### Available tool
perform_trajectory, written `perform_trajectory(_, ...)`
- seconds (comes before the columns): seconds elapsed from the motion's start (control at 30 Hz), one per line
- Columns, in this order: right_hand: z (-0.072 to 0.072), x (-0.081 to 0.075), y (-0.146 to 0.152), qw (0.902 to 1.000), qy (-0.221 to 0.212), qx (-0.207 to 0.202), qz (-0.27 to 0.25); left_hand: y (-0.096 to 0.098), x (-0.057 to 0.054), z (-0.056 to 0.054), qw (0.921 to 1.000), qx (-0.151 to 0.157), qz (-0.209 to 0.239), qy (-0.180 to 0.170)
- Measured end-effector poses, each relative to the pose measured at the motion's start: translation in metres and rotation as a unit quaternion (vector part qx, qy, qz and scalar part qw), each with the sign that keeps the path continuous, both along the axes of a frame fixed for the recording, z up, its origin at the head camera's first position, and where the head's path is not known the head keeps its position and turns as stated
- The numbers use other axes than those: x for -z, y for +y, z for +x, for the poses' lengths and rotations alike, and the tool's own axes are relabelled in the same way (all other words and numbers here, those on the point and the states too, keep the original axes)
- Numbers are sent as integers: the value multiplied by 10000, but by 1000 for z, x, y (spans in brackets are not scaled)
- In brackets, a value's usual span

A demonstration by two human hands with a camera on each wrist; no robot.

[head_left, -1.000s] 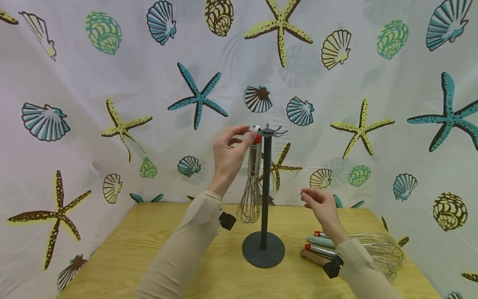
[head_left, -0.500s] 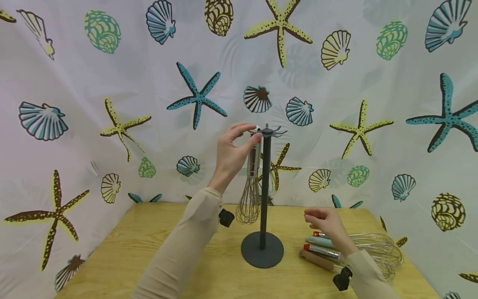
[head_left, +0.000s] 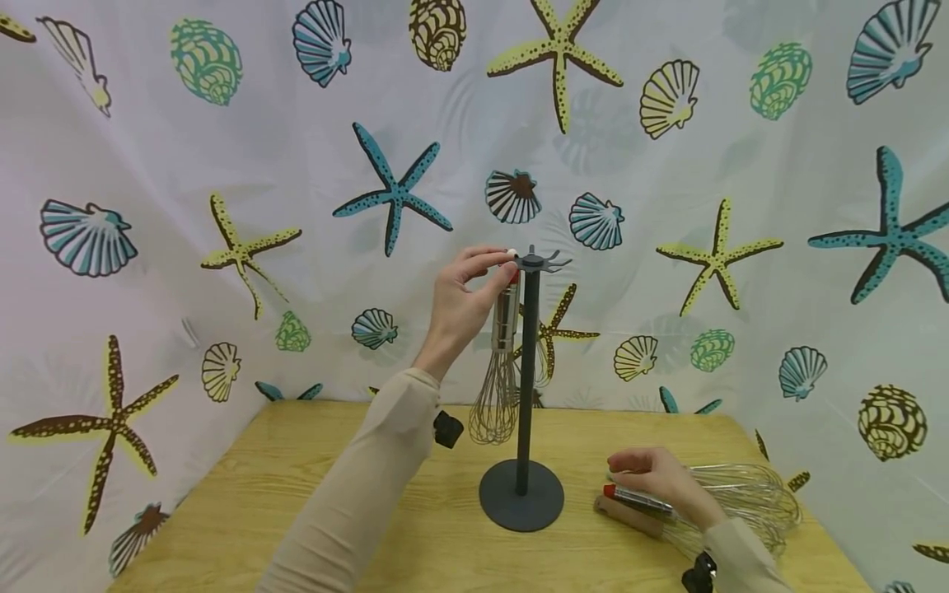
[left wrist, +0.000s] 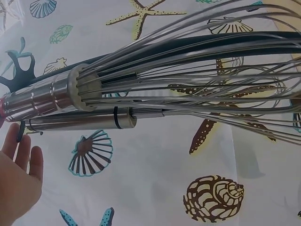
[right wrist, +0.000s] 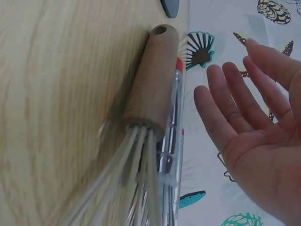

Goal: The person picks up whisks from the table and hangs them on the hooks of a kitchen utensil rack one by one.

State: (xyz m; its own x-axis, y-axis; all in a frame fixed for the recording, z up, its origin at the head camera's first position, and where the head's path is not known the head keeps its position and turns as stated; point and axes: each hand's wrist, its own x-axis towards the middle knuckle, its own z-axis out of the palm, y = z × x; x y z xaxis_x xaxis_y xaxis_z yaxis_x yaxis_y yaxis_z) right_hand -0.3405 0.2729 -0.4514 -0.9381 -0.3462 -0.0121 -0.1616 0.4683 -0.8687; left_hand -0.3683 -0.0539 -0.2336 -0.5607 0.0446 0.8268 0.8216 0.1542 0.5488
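Note:
A whisk (head_left: pixel 505 321) with a steel handle and red end hangs wires-down from the dark stand (head_left: pixel 527 387). My left hand (head_left: pixel 463 303) pinches its top end beside the stand's hooks. Behind it in the left wrist view hangs another steel-handled whisk (left wrist: pixel 82 122). My right hand (head_left: pixel 663 482) hovers over the whisks lying on the table at the right, its fingers relaxed and holding nothing. In the right wrist view, a whisk with a wooden handle (right wrist: pixel 153 80) lies beside a red-ended steel whisk (right wrist: pixel 171 122), both apart from the fingers. The hand partly covers the lying whisks in the head view.
The stand's round base (head_left: pixel 521 515) rests on the wooden table (head_left: pixel 296 494). Curved hooks (head_left: pixel 552 262) spread out at its top. A curtain (head_left: pixel 445 165) printed with shells and starfish encloses the back and sides.
My right hand has moved down toward the lying whisks. The left hand has shifted slightly right at the stand's top, while the hanging whisk has stayed in nearly the same place.

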Motion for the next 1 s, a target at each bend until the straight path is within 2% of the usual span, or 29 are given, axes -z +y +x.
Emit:
perform_trajectory(0.17, 0, 9, 9, 9987, -243, -438, 102, 1, -8, 16, 9993, 143, 234, -249)
perform_trajectory(0.33, 2, 12, 14, 9949, -431, -902, 111, 0, -15, 33, 9985, 246, 359, -340)
perform_trajectory(0.53, 3, 12, 18, 9934, -599, -981, 52, -1, -15, 33, 9983, 209, 401, -374)
perform_trajectory(0.87, 3, 11, 19, 9903, -851, -1006, 431, 0, -14, 31, 9987, 148, 414, -268)
perform_trajectory(1.0, 4, 10, 17, 9874, -792, -1230, 602, 0, -14, 31, 9988, 101, 393, -275)
